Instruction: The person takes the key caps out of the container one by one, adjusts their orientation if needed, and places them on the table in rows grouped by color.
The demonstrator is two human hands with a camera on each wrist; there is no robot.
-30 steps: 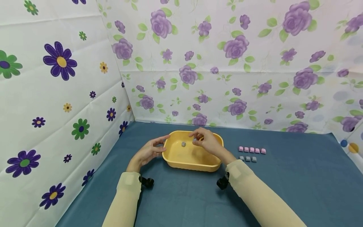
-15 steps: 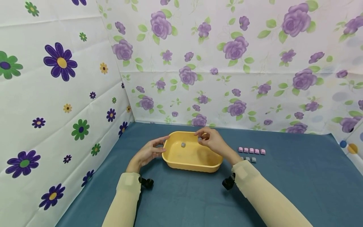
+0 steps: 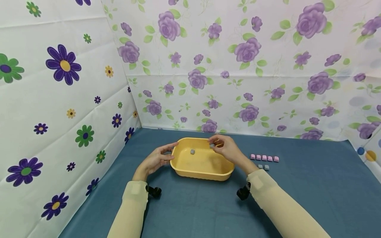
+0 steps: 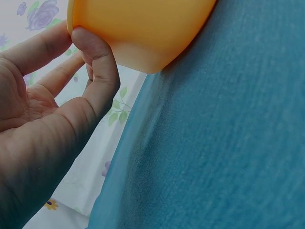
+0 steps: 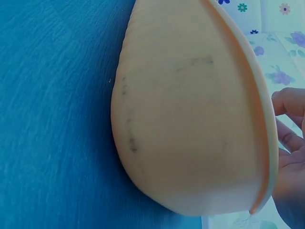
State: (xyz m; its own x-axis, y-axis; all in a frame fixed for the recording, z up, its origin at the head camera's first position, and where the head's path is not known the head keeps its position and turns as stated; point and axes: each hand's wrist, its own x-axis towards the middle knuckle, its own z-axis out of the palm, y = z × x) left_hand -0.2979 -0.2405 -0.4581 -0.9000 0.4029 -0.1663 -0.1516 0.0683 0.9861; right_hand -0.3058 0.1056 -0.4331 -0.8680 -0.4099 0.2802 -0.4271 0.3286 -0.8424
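A yellow plastic basin [image 3: 190, 167] with rounded corners stands on the blue cloth. My left hand [image 3: 157, 159] pinches its left rim; the left wrist view shows the thumb [image 4: 97, 59] against the outer wall. Over the basin's right half, my right hand [image 3: 227, 151] holds a small grey keycap [image 3: 212, 145] between thumb and fingers. Another grey keycap [image 3: 192, 151] lies on the basin floor, left of the middle. In the right wrist view the basin's outer wall [image 5: 190, 114] fills the middle, and part of the right hand [image 5: 290, 148] shows beyond the rim; the held keycap is hidden there.
Right of the basin lies a row of several pink keycaps [image 3: 264, 158]. Nearer to me are two visible grey keycaps [image 3: 266, 167], close to my right forearm. Floral cloths [image 3: 208, 82] hang behind and at the left of the blue-covered table [image 3: 196, 208].
My right hand has moved a little to the right over the basin with the grey keycap. Its forearm now covers one grey keycap of the nearer row. The left hand keeps its place.
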